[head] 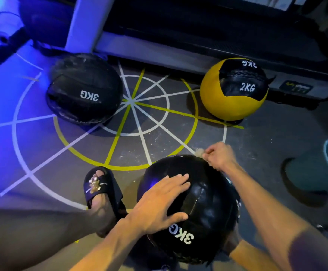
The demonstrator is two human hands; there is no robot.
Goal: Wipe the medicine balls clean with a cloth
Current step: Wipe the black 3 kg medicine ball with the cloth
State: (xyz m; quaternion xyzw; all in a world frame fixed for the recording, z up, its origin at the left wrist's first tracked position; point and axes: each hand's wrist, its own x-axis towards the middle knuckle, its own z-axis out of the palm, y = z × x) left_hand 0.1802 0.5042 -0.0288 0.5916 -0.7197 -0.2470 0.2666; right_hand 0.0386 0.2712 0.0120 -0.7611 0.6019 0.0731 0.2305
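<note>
Black near ball (pixel 204 200) under left hand (pixel 159 202); right hand (pixel 220 156) clutches cloth (pixel 199 152).

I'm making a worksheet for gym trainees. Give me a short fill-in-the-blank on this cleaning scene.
1. The yellow ball is marked ___.
2. The left hand lies flat on a black ball marked ___.
3. The right hand presses a small ___ to the far edge of that ball.
4. The foot beside that ball wears a black ___.

Missing words: 2KG; 3KG; cloth; sandal
</note>
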